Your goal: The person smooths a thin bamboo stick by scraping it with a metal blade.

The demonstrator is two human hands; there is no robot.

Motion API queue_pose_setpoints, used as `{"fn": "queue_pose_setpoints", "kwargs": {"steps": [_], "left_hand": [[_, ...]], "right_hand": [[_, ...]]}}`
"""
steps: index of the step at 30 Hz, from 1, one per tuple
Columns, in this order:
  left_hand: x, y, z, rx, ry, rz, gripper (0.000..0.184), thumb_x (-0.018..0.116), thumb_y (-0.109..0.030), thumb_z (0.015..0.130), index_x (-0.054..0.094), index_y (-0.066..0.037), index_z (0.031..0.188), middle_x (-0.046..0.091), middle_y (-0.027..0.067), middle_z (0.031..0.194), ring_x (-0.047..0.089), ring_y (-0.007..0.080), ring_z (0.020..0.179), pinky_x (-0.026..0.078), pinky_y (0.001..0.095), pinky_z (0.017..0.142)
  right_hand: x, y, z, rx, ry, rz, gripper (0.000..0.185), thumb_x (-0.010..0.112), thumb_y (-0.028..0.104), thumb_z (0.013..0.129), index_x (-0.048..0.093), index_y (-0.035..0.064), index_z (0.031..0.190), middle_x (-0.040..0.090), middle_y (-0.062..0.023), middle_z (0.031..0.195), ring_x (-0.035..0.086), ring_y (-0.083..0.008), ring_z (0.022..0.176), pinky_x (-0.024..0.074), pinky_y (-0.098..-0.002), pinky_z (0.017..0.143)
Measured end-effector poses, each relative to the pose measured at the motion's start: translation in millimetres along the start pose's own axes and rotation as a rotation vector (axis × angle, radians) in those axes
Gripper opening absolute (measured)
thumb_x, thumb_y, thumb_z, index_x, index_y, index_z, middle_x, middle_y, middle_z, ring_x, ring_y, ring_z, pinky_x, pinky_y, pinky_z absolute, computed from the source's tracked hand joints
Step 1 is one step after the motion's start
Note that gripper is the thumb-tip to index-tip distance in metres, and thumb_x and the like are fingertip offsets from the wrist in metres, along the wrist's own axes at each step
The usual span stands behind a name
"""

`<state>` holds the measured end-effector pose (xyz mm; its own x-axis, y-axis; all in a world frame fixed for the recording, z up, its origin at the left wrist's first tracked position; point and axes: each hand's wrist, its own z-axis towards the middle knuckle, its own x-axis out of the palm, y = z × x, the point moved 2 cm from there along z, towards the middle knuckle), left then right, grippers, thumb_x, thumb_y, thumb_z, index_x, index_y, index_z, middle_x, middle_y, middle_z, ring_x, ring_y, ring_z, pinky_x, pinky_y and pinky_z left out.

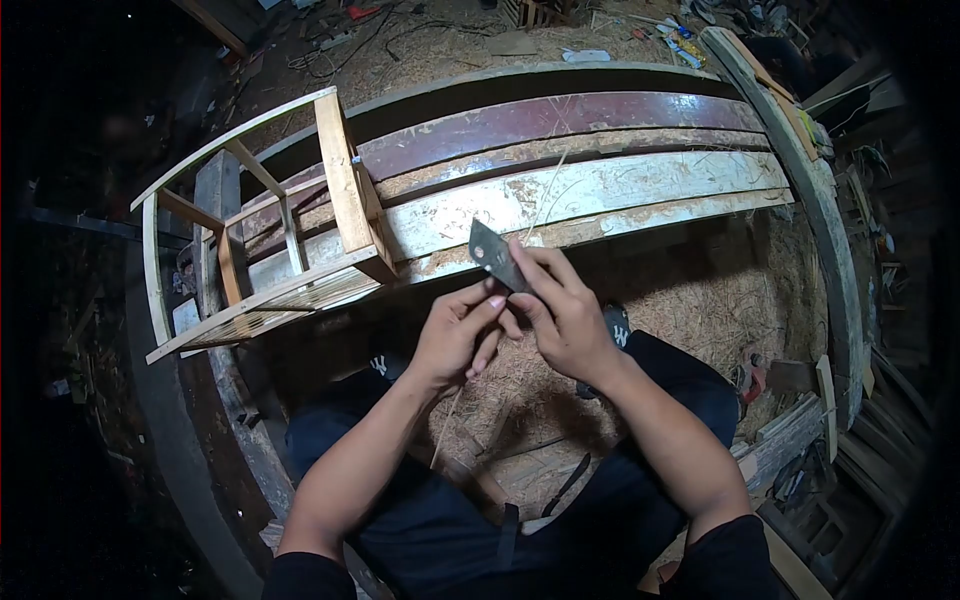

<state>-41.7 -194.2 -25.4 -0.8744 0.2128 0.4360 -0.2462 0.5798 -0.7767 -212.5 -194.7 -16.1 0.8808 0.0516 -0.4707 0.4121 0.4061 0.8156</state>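
Observation:
My right hand (575, 318) is wrapped round a dark flat blade (488, 250) with a slanted tip and a round hole near it. Close beside it, my left hand (455, 335) pinches a thin pale strip (447, 425), perhaps bamboo or rattan, whose tail hangs below the palm. A thin pale length (553, 190) also rises beyond the blade over the bench; whether it is the same strip is hidden by the fingers. Both hands are held in front of the bench edge, above my lap. My left fingertips are at the lower end of the blade.
A slatted wooden frame (345, 185) rests on the left of the bench, its near side strung with thin strips. The plank bench (620, 180) has worn maroon and white boards. Shavings (740, 290) cover the ground. A heavy beam (815, 210) borders the right.

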Motion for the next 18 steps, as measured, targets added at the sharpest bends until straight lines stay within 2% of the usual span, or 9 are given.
{"fn": "queue_pose_setpoints", "kwargs": {"steps": [1, 3, 6, 7, 10, 13, 15, 16, 18], "left_hand": [[-7, 2, 1, 0.008, -0.046, -0.015, 0.021, 0.052, -0.015, 0.104, 0.063, 0.003, 0.11, 0.068, 0.0106, 0.079, 0.042, 0.0055, 0.036, 0.03, 0.0176, 0.033], [-11, 0, 3, 0.025, -0.008, 0.011, 0.026, 0.055, -0.014, 0.103, 0.063, 0.004, 0.119, 0.066, 0.0087, 0.073, 0.045, 0.0061, 0.039, 0.034, 0.0185, 0.035], [-4, -2, -1, -0.067, -0.017, 0.058, 0.043, 0.06, -0.015, 0.1, 0.053, -0.001, 0.14, 0.063, 0.006, 0.068, 0.046, 0.0054, 0.04, 0.035, 0.0193, 0.036], [-3, -5, -2, -0.071, 0.068, 0.047, 0.044, 0.061, -0.015, 0.1, 0.052, -0.003, 0.142, 0.063, 0.0054, 0.067, 0.047, 0.0056, 0.04, 0.035, 0.0199, 0.036], [1, -8, -3, -0.076, 0.092, 0.08, 0.046, 0.06, -0.015, 0.101, 0.05, -0.005, 0.145, 0.062, 0.0051, 0.067, 0.048, 0.0055, 0.041, 0.035, 0.0203, 0.036], [-1, -6, -1, -0.069, -0.02, -0.01, 0.04, 0.059, -0.014, 0.101, 0.055, -0.003, 0.139, 0.062, 0.0049, 0.067, 0.048, 0.0054, 0.041, 0.035, 0.0197, 0.036], [-7, 0, 4, -0.028, -0.073, -0.021, 0.028, 0.058, -0.014, 0.101, 0.062, -0.001, 0.126, 0.062, 0.0049, 0.067, 0.048, 0.0055, 0.04, 0.034, 0.0186, 0.035], [-10, 1, 4, -0.004, -0.06, -0.017, 0.019, 0.058, -0.014, 0.101, 0.064, -0.001, 0.114, 0.061, 0.0036, 0.065, 0.047, 0.0051, 0.039, 0.033, 0.0177, 0.034], [-11, 2, 3, -0.027, -0.046, -0.035, 0.018, 0.058, -0.014, 0.101, 0.064, -0.001, 0.113, 0.06, 0.0027, 0.064, 0.047, 0.0048, 0.038, 0.033, 0.0178, 0.034]], "right_hand": [[1, 1, -1, 0.0, 0.001, 0.001, 0.053, 0.062, 0.013, 0.095, 0.048, 0.0074, 0.146, 0.059, -0.0196, 0.12, 0.066, -0.0411, 0.096, 0.0547, -0.0427, 0.079], [2, 1, -2, 0.041, 0.055, -0.02, 0.053, 0.062, 0.013, 0.095, 0.048, 0.0075, 0.146, 0.059, -0.0192, 0.12, 0.066, -0.0411, 0.095, 0.0546, -0.043, 0.078], [-9, -6, 4, 0.057, -0.013, -0.056, 0.051, 0.062, 0.013, 0.095, 0.05, 0.0071, 0.144, 0.059, -0.0188, 0.12, 0.066, -0.0387, 0.098, 0.0541, -0.042, 0.079], [-13, -10, 6, 0.079, -0.063, -0.063, 0.05, 0.062, 0.013, 0.096, 0.05, 0.0068, 0.144, 0.059, -0.0189, 0.12, 0.066, -0.0377, 0.099, 0.054, -0.0415, 0.081], [-14, -12, 7, 0.072, -0.071, -0.052, 0.049, 0.061, 0.011, 0.096, 0.051, 0.0057, 0.143, 0.059, -0.0189, 0.122, 0.066, -0.0372, 0.103, 0.0534, -0.0405, 0.084], [-5, -5, 3, 0.009, -0.022, -0.024, 0.05, 0.061, 0.012, 0.096, 0.05, 0.0059, 0.144, 0.058, -0.019, 0.125, 0.065, -0.0399, 0.105, 0.0534, -0.0409, 0.084], [-1, -2, 0, 0.037, 0.048, 0.019, 0.051, 0.061, 0.013, 0.096, 0.049, 0.0065, 0.145, 0.058, -0.0189, 0.126, 0.065, -0.0407, 0.104, 0.0539, -0.0416, 0.083], [1, 0, -1, 0.023, 0.06, 0.0, 0.052, 0.061, 0.013, 0.096, 0.048, 0.0081, 0.146, 0.058, -0.0182, 0.126, 0.066, -0.0407, 0.101, 0.0542, -0.0429, 0.081], [0, 1, -1, 0.025, 0.063, -0.022, 0.052, 0.061, 0.013, 0.095, 0.048, 0.0089, 0.146, 0.058, -0.0184, 0.125, 0.067, -0.04, 0.098, 0.0544, -0.0433, 0.08]]}}
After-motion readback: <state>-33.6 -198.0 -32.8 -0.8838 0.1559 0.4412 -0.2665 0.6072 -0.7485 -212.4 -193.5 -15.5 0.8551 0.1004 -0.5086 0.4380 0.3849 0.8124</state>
